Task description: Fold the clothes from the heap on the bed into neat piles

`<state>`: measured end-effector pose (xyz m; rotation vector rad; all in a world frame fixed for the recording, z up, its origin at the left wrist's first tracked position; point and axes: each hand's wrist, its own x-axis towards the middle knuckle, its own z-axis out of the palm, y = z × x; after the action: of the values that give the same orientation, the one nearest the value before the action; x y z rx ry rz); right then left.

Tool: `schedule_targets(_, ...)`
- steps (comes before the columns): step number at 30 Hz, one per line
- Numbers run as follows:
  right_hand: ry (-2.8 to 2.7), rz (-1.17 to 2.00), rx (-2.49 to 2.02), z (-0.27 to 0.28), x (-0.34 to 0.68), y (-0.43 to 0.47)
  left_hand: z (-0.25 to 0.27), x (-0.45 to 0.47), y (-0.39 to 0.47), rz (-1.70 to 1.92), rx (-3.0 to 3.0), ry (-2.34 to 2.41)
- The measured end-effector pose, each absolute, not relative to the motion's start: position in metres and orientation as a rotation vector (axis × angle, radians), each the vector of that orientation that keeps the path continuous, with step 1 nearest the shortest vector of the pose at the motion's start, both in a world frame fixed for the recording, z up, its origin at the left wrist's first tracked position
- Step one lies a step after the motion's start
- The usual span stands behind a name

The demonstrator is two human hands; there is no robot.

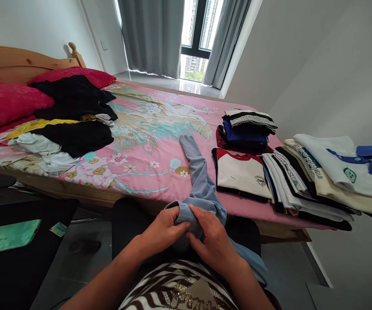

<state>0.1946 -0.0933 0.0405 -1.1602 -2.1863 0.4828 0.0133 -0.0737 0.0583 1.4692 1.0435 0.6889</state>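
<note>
A blue-grey garment (197,165) of soft cloth stretches from my lap onto the bed, one long sleeve or leg lying on the pink sheet. More of it hangs over my lap to the right. My left hand (164,226) pinches the left side of a rolled or gathered edge, the thumb pressed toward the cloth. Facing it, my right hand (213,232) grips the same edge from the right. Both hands are close together above my lap. Whether the part held is a cuff, collar or waistband I cannot tell.
On the bed's right stand folded clothes: a red-and-cream shirt (240,172), a stack (248,129) behind it, and leaning piles (315,185). Loose black clothes (76,99) and red pillows (11,103) lie left. A green phone (9,237) rests on a black surface (7,280).
</note>
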Motion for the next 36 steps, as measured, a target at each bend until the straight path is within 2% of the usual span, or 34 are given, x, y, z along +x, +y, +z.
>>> schedule_targets(11,-2.254,0.517,-1.213,0.029,0.194,-0.096,0.062,0.019,-0.077,0.612,1.671,1.2)
schedule_targets(23,-2.134,0.503,-1.248,0.024,0.215,-0.091,0.061,0.014,-0.075,0.544,1.782,1.112)
schedule_targets(28,-1.734,0.667,-1.41,0.026,0.237,-0.092,0.04,0.002,-0.068,0.452,1.798,1.077)
schedule_targets(36,-1.604,1.038,-1.23,0.025,0.256,-0.099,0.025,0.004,-0.06,0.772,1.874,1.03)
